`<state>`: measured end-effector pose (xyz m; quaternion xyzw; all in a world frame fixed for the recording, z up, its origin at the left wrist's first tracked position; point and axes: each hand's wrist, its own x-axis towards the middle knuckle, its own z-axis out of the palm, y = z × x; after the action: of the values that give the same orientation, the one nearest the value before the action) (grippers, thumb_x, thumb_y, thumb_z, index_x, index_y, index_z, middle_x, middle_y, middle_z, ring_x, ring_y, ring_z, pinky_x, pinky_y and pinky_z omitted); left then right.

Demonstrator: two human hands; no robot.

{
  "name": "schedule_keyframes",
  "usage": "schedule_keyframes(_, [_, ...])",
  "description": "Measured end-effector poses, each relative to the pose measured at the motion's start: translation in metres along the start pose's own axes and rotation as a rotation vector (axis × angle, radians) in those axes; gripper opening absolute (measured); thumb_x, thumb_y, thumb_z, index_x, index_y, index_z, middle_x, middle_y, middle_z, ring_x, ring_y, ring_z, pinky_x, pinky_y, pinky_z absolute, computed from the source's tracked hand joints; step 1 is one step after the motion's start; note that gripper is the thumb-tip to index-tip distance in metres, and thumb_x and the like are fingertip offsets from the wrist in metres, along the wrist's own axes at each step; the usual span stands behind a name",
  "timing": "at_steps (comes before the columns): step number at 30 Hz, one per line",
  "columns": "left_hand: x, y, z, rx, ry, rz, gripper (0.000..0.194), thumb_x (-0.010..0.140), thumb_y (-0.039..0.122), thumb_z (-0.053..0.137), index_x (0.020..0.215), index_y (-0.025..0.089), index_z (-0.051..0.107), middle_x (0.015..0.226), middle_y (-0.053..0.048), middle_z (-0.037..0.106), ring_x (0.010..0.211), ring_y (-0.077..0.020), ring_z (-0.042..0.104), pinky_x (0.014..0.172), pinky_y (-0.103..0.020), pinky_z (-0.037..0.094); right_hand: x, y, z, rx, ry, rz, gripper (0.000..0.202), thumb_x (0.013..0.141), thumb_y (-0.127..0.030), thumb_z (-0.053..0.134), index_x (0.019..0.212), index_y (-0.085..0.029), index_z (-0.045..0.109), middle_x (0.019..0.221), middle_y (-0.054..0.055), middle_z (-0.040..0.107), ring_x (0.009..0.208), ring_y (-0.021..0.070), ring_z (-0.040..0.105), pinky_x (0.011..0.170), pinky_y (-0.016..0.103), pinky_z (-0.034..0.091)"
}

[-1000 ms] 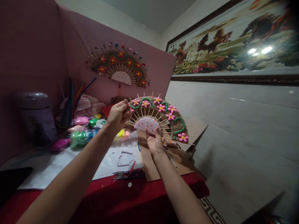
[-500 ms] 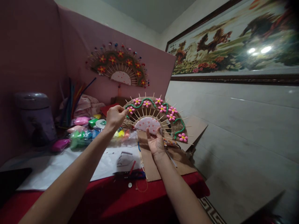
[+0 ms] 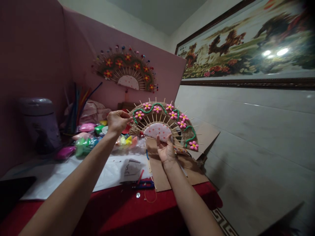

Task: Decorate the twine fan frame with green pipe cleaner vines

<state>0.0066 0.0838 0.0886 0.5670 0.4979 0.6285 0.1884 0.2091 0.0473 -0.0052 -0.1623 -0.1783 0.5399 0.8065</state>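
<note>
My right hand grips the lower middle of a half-round fan, thumb and fingers at its white, red-dotted centre. Thin sticks radiate from that centre through a brown twine-wrapped band. Pink flowers with yellow middles and wavy green strands decorate the band. At the fan's left end, my left hand has its thumb and forefinger pinched together, close to a pink flower. A small pink spot shows by these fingertips; what they hold is too small to make out.
A similar fan with orange flowers is on the pink panel behind. Bags of coloured clay and a ball of twine lie at left. Blue-handled snips rest near the red table edge, beside cardboard.
My left hand has drawn slightly left from the flower to the fan's left end, uncovering that flower. The fan and my right hand appear a little further right.
</note>
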Motion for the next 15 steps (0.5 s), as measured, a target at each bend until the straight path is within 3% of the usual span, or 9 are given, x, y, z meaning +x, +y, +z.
schedule_keyframes(8, [0.006, -0.004, -0.005, 0.05, 0.089, 0.05, 0.019, 0.063, 0.028, 0.066, 0.075, 0.015, 0.073, 0.068, -0.005, 0.071, 0.064, -0.0159, 0.062, 0.055, -0.022, 0.044, 0.001, 0.0, -0.003, -0.06, 0.004, -0.023, 0.027, 0.065, -0.038, 0.078, 0.084, -0.024, 0.064, 0.09, -0.002, 0.068, 0.094, 0.0141, 0.063, 0.076, 0.032, 0.061])
schedule_keyframes(15, [0.004, -0.001, -0.012, 0.207, 0.098, 0.074, 0.02, 0.068, 0.028, 0.063, 0.078, 0.014, 0.074, 0.074, -0.007, 0.072, 0.069, -0.0179, 0.064, 0.058, -0.024, 0.042, -0.003, 0.0, -0.002, -0.078, -0.022, -0.041, 0.027, 0.065, -0.038, 0.078, 0.084, -0.024, 0.064, 0.086, -0.003, 0.069, 0.084, 0.0117, 0.065, 0.069, 0.027, 0.06])
